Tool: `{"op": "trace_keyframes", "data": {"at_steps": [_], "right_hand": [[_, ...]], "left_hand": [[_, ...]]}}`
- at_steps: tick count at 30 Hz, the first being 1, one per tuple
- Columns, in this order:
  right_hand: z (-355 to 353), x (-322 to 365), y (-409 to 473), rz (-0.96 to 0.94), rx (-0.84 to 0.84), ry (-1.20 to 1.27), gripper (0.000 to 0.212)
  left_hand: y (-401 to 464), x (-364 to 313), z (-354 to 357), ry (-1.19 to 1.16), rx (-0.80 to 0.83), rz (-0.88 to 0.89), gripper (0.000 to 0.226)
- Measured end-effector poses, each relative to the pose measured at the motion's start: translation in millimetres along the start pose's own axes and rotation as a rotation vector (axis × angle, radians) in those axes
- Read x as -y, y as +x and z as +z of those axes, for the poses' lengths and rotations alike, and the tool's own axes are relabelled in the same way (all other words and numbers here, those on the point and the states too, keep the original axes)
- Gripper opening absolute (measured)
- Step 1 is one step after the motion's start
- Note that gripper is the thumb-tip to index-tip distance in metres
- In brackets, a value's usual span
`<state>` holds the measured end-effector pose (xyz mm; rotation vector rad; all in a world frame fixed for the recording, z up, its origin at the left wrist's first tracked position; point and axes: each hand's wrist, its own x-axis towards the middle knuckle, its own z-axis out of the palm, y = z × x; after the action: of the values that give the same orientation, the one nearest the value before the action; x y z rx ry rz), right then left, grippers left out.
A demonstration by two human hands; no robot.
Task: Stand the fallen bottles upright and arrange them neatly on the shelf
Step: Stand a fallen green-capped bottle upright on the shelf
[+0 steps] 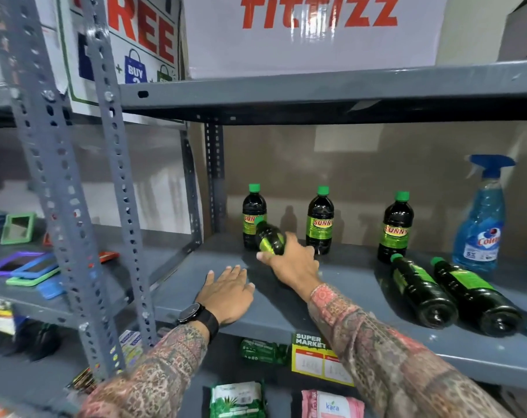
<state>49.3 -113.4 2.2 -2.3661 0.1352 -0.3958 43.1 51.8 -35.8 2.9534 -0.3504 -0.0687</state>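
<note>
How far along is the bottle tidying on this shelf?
Done: three bottles stand upright at the back. In hand: the right hand grips a tilted bottle; the left hand lies flat on the shelf. Left: two fallen bottles lie beside the sprayer.

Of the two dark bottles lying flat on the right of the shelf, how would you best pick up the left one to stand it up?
Probably by the neck end. The left fallen bottle lies with its green cap toward the back and its base toward the shelf's front edge, close beside the other fallen bottle. Come from above and from its free left side, grip the upper body just below the cap, and pivot it up onto its base.
</note>
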Motion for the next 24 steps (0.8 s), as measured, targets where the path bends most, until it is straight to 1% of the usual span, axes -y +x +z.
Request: {"op": "trace_keyframes", "data": {"at_steps": [1,4,5,6,8,11,14,16,18,20,22,24], "right_hand": [[4.8,-1.8,1.6,-0.001,-0.016,0.133,0.076],[19.1,-5.2,4.8,0.012,-0.039,0.503,0.089],[22.4,-7.7,6.5,0.005,-0.033,0.571,0.088],[23.0,-8.7,6.5,-0.011,-0.02,0.597,0.082],[21.9,-10.3,6.6,-0.054,-0.009,0.581,0.072],[24.0,-15.2,7.4,-0.102,-0.027,0.503,0.068],[30.6,-16.5,5.9,-0.125,-0.096,0.341,0.081],[32.2,-17.4,7.0,-0.142,-0.16,0.287,0.083],[30.8,-19.6,9.7,-0.15,-0.155,0.333,0.078],[29.0,-20.7,10.2,-0.152,-0.096,0.395,0.081],[30.7,-20.6,8.8,-0.167,-0.098,0.388,0.09],[31.6,-18.0,6.6,-0.169,-0.153,0.351,0.102]], "left_hand": [[-0.4,-0.2,-0.5,-0.003,0.003,-0.001,0.065],[-2.1,-0.6,-1.5,0.0,0.002,-0.005,0.065],[-2.3,-0.5,-1.6,0.002,0.0,-0.004,0.065],[-2.4,-0.4,-2.0,0.002,-0.001,0.0,0.065],[-2.0,0.4,-2.4,0.005,-0.007,0.006,0.065],[-1.7,1.3,-1.7,0.001,-0.007,0.006,0.065],[-1.3,1.8,1.0,-0.004,-0.019,0.014,0.065],[-1.5,2.1,1.4,-0.006,-0.02,0.014,0.065],[-0.7,2.7,1.8,-0.011,-0.014,0.012,0.065],[0.2,3.3,2.2,-0.012,-0.012,0.011,0.065],[0.7,3.3,2.8,-0.013,-0.019,0.012,0.065],[0.0,2.7,2.6,-0.016,-0.026,0.011,0.065]]}}
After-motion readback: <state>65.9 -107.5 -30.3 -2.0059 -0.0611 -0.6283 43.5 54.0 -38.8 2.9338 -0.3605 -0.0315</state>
